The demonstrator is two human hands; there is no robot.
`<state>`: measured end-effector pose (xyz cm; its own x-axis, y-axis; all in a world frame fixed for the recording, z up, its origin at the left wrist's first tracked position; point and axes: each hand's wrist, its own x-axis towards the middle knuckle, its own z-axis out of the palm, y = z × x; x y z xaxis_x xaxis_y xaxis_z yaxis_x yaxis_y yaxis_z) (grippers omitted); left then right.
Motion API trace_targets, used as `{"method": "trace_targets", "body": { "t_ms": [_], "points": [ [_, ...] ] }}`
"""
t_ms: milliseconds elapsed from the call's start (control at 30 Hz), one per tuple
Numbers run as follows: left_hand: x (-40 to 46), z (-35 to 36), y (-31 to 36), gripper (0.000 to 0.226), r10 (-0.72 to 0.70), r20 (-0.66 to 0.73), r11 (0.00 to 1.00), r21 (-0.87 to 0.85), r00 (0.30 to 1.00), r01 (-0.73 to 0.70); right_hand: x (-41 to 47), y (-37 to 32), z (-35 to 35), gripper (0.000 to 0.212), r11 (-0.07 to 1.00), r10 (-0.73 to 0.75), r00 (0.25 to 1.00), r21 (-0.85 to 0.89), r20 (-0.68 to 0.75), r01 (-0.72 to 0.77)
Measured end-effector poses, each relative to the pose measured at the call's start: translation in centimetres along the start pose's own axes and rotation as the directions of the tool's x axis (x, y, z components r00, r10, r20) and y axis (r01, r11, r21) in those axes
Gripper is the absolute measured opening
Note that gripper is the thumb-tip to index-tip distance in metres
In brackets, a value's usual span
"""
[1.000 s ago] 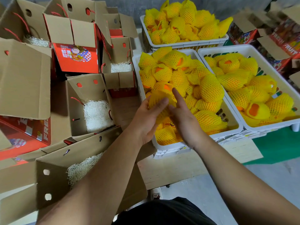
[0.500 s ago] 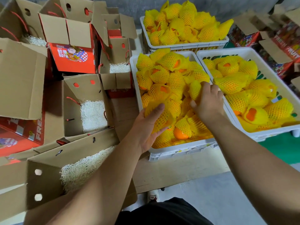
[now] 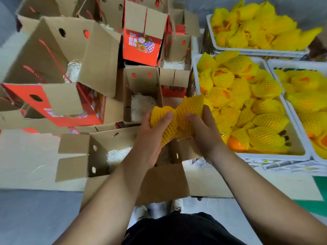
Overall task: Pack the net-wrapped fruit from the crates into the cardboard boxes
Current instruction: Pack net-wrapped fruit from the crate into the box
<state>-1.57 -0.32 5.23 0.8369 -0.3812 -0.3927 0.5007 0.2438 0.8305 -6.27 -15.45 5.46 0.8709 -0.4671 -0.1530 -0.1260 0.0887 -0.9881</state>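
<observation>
Both my hands grip one net-wrapped fruit (image 3: 177, 119), left hand (image 3: 152, 137) and right hand (image 3: 203, 133) curled around it, above the open cardboard box (image 3: 99, 156) beside the white crate (image 3: 276, 156).

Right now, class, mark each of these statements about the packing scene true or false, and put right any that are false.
1. Both hands hold net-wrapped fruit above an open cardboard box. True: the left hand and right hand grip it together.
2. The nearest crate is empty. False: it is full of yellow-netted fruit.
3. The open box below the hands has white padding inside. True.
4. The crates are black. False: they are white.
5. The boxes stand to the left of the crates. True.
</observation>
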Motion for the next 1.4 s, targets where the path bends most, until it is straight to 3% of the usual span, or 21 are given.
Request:
{"method": "trace_targets", "body": {
  "t_ms": [67, 100, 133, 167, 200, 267, 367, 433, 533, 633, 700, 867, 933, 1000, 1067, 1133, 1200, 1267, 1333, 1400],
  "points": [
    [-1.1, -4.3, 0.9, 0.04, -0.072, 0.039, 0.983, -0.167, 0.997, 0.077, -1.1, 1.0, 3.1, 0.035, 0.996, 0.061, 0.993, 0.06, 0.102, -0.067],
    [-1.9, -6.2, 1.4, 0.035, -0.082, 0.085, 0.979, -0.18, 0.993, 0.097, -1.7, 1.5, 4.6, 0.035, 0.995, 0.073, 0.987, 0.061, 0.14, -0.082],
    [-2.5, -8.0, 1.9, 0.027, -0.126, 0.043, 0.973, -0.189, 0.991, 0.132, -2.2, 2.1, 6.1, 0.036, 0.995, 0.086, 0.982, 0.042, 0.168, -0.094],
    [-3.3, -9.4, 2.4, 0.021, -0.038, -0.127, 0.999, 0.011, 0.991, 0.04, -2.7, 2.7, 7.5, 0.037, 0.995, 0.1, 0.977, 0.009, 0.187, -0.103],
    [-3.6, -10.8, 2.6, 0.027, 0.013, -0.185, 0.985, 0.173, 0.983, 0.02, -3.1, 3.2, 8.7, 0.038, 0.994, 0.11, 0.974, -0.031, 0.197, -0.105],
    [-3.6, -13.0, 2.7, 0.043, -0.017, -0.236, 0.957, 0.278, 0.972, 0.084, -3.4, 4.6, 10.5, 0.04, 0.984, 0.154, 0.97, -0.123, 0.189, -0.132],
    [-2.9, -14.9, 2.3, 0.044, 0.111, -0.256, 0.815, 0.576, 0.96, 0.059, -3.2, 6.2, 12.2, 0.042, 0.945, 0.245, 0.963, -0.25, 0.11, -0.212],
    [-1.6, -15.4, 2.1, 0.055, 0.135, -0.194, 0.642, 0.764, 0.972, 0.063, -2.7, 6.9, 12.8, 0.044, 0.901, 0.284, 0.957, -0.36, 0.061, -0.244],
    [0.3, -15.2, 1.3, 0.06, 0.062, 0.033, 0.236, 0.97, 0.998, -0.047, -2.0, 7.2, 12.9, 0.043, 0.799, 0.286, 0.957, -0.562, 0.042, -0.214],
    [2.0, -15.3, 0.2, 0.064, -0.03, 0.118, -0.165, 0.979, 0.993, -0.121, -1.6, 7.7, 12.4, 0.043, 0.723, 0.262, 0.965, -0.67, 0.035, -0.172],
    [3.1, -15.7, -0.5, 0.071, -0.077, 0.055, -0.284, 0.956, 0.996, -0.075, -1.6, 8.1, 12.4, 0.045, 0.704, 0.284, 0.958, -0.686, 0.034, -0.184],
    [3.8, -15.3, -2.4, 0.075, -0.133, -0.199, -0.279, 0.947, 0.971, 0.156, -1.4, 9.0, 13.4, 0.069, 0.573, 0.346, 0.932, -0.81, 0.104, -0.122],
    [3.8, -14.7, -1.8, 0.078, -0.189, -0.237, -0.364, 0.918, 0.953, 0.156, -1.3, 9.2, 13.7, 0.075, 0.527, 0.354, 0.927, -0.846, 0.127, -0.085],
    [3.3, -13.9, -0.7, 0.069, -0.17, -0.159, -0.498, 0.866, 0.973, 0.054, -1.1, 9.4, 13.9, 0.074, 0.509, 0.364, 0.923, -0.857, 0.127, -0.083],
    [2.9, -13.6, -0.3, 0.048, -0.207, 0.051, -0.54, 0.827, 0.977, -0.158, -1.0, 9.5, 13.9, 0.07, 0.496, 0.367, 0.923, -0.864, 0.115, -0.09],
    [2.6, -14.1, -0.1, 0.033, -0.412, 0.177, -0.392, 0.851, 0.894, -0.349, -1.1, 9.6, 13.9, 0.07, 0.455, 0.388, 0.914, -0.887, 0.117, -0.08],
    [2.6, -15.3, 0.1, 0.035, -0.618, 0.067, -0.231, 0.937, 0.783, -0.263, -1.1, 9.8, 13.8, 0.078, 0.419, 0.415, 0.903, -0.904, 0.113, -0.08],
    [2.7, -16.1, 0.1, 0.042, -0.697, -0.05, -0.252, 0.951, 0.715, -0.179, -0.9, 9.9, 13.9, 0.08, 0.419, 0.421, 0.901, -0.903, 0.106, -0.09],
    [2.9, -16.4, -0.2, 0.047, -0.676, -0.084, -0.317, 0.93, 0.732, -0.186, -0.6, 10.1, 13.9, 0.077, 0.41, 0.438, 0.893, -0.907, 0.101, -0.099],
    [2.9, -16.4, -0.6, 0.047, -0.67, -0.091, -0.318, 0.932, 0.736, -0.175, -0.4, 10.4, 13.8, 0.071, 0.407, 0.48, 0.872, -0.904, 0.092, -0.129]
  ]
}}
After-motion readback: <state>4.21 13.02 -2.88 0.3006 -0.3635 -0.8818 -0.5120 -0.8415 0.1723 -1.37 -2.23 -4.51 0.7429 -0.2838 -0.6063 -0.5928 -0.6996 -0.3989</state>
